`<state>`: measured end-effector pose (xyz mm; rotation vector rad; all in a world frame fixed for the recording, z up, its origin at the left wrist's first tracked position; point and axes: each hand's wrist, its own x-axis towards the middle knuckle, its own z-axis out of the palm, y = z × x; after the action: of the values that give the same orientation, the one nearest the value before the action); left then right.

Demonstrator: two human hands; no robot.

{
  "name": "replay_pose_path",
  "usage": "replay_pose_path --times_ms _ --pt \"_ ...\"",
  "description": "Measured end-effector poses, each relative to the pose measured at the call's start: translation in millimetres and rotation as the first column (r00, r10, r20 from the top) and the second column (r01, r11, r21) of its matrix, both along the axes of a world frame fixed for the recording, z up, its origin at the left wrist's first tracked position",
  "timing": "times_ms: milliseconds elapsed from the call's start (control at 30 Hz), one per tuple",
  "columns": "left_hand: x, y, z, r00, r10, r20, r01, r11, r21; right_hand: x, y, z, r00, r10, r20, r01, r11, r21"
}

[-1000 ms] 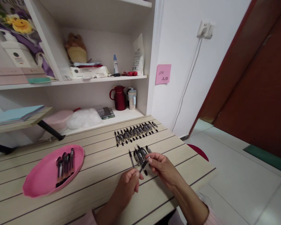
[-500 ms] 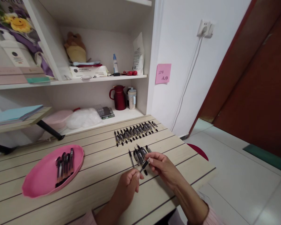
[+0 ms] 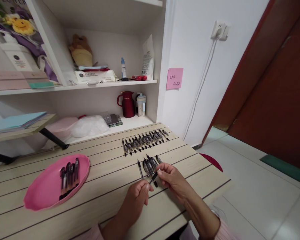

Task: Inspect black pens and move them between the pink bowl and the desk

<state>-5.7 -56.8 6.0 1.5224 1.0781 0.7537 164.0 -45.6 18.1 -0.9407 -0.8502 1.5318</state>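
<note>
Both hands hold one black pen [image 3: 153, 177] over the front part of the table. The fingers of my left hand [image 3: 137, 196] are wrapped around its lower end. At the upper end, my right hand [image 3: 172, 178] pinches the tip between thumb and fingers. Just beyond my hands lie several loose black pens and caps [image 3: 148, 164], partly hidden behind the right hand. Farther back, a row of black pens [image 3: 145, 141] is laid side by side on the table. To the left, a pink tray [image 3: 40, 196] holds several capped pens [image 3: 69, 176].
The striped wooden table [image 3: 102, 180] meets a white shelf unit at the back, where a red thermos [image 3: 128, 105] and a light cup [image 3: 141, 105] stand. A small raised stand [image 3: 46, 121] with papers is at left. A pink note [image 3: 174, 79] is on the wall.
My right fingers have shifted slightly at the pen's tip, covering more of it. The left hand and the pens on the table look unmoved.
</note>
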Motion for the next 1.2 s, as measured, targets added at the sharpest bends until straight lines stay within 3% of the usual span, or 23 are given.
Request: replay_pose_path --times_ms 333,500,933,1100,1200 --pt "-0.4 -0.1 2.3 1.000 0.018 -0.002 -0.018 1.000 0.023 -4.2 -1.7 -1.9 0.998 0.037 -0.042 -0.036 0.999 0.031" --pt "-0.7 0.2 2.4 1.000 0.008 -0.017 -0.007 1.000 0.031 -6.2 -1.8 -2.7 0.999 -0.020 -0.050 0.021 1.000 0.009" --pt "-1.1 0.4 1.6 1.000 0.015 -0.013 -0.015 0.999 0.046 -5.6 -0.6 -5.7 0.994 0.050 -0.095 -0.047 0.998 0.040" --pt "-0.8 0.7 2.0 0.999 0.019 -0.027 -0.018 0.999 0.042 -7.7 -0.6 -6.3 0.999 -0.045 -0.012 0.045 0.999 0.029" --pt "-0.8 0.9 1.8 0.999 0.031 -0.024 -0.030 0.999 0.021 -6.9 -0.8 -5.6 0.999 -0.027 -0.025 0.028 0.999 0.041"
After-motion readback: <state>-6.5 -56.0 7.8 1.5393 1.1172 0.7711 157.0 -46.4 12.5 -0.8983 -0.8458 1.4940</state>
